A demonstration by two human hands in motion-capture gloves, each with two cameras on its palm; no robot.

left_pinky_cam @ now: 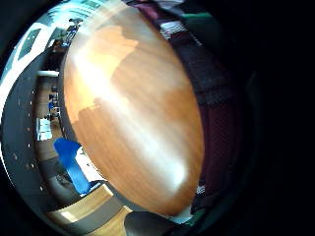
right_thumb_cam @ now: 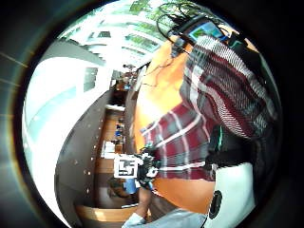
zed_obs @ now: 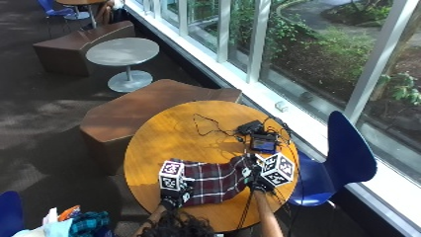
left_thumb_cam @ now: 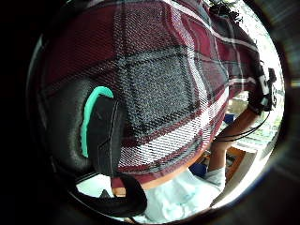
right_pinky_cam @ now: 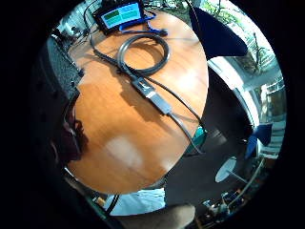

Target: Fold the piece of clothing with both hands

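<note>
A round wooden desk point(zed_obs: 158, 143) is filling the middle of the frame, bare smooth wood lying open on its left and far side. A dark red plaid garment point(zed_obs: 214, 180) of woven cloth is lying near the front edge, its long axis running left to right. The left hand point(zed_obs: 174, 190) is gripping its left end; the right hand point(zed_obs: 263, 178) is pinching its raised right end. A small screen device point(zed_obs: 264, 143) with black cables point(zed_obs: 209, 124) is sitting toward the upper right.

Office lounge: round wooden tables point(zed_obs: 164, 133), blue chairs point(zed_obs: 345, 153), angular benches point(zed_obs: 138, 111), garden-facing window wall point(zed_obs: 296, 44).
</note>
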